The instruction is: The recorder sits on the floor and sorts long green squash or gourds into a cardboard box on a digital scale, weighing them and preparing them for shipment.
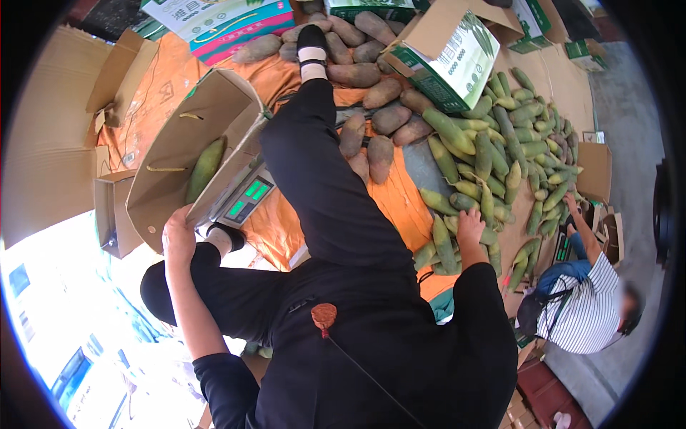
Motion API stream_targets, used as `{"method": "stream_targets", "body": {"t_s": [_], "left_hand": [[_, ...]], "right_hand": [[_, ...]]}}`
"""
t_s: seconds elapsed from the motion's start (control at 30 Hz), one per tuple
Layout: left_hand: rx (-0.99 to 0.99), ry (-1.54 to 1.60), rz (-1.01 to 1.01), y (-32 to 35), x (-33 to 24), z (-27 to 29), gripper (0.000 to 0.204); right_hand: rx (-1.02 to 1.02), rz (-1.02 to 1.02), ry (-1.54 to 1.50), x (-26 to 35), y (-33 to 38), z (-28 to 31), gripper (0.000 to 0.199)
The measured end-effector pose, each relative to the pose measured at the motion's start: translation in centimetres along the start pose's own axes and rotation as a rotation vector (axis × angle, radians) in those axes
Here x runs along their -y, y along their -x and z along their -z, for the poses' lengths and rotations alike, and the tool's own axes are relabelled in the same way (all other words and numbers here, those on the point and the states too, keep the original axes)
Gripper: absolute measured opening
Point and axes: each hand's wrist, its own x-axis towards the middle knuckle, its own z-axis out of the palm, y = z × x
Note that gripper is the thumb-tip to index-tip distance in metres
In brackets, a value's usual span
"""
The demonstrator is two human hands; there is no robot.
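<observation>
On the left, my left hand (pixel 179 236) grips the near edge of an open cardboard box (pixel 243 96). A single green radish (pixel 206 170) lies inside it. The box is tilted and rests by a digital scale (pixel 246 200) with lit green displays. To the right, my right hand (pixel 470 230) is closed over a green radish (pixel 489 237) at the near side of a large pile. Its palm side is hidden from view. Other green radishes (pixel 443 243) lie close around these fingers.
Brownish-red, potato-shaped roots (pixel 382 93) lie on the orange sheet (pixel 396 196) ahead. A white-green carton (pixel 457 61) and a pink-teal box (pixel 243 36) stand farther back. At the right, a person in a striped shirt (pixel 582 311) reaches toward the pile.
</observation>
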Motion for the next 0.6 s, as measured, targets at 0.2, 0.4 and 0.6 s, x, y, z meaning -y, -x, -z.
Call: {"method": "stream_targets", "body": {"t_s": [0.2, 0.4, 0.6], "left_hand": [[-0.004, -0.005, 0.045, 0.1, -1.5, 0.6, 0.035], [0.006, 0.014, 0.029, 0.3, -1.4, 0.8, 0.032], [-0.045, -0.060, -0.025, 0.3, -1.2, 0.5, 0.038]], "right_hand": [[-0.020, -0.020, -0.120, 0.4, -0.4, 0.6, 0.030], [-0.267, -0.006, -0.498, 0.8, -1.8, 5.3, 0.055], [-0.507, 0.154, -1.036, 1.4, -3.3, 10.1, 0.068]]}}
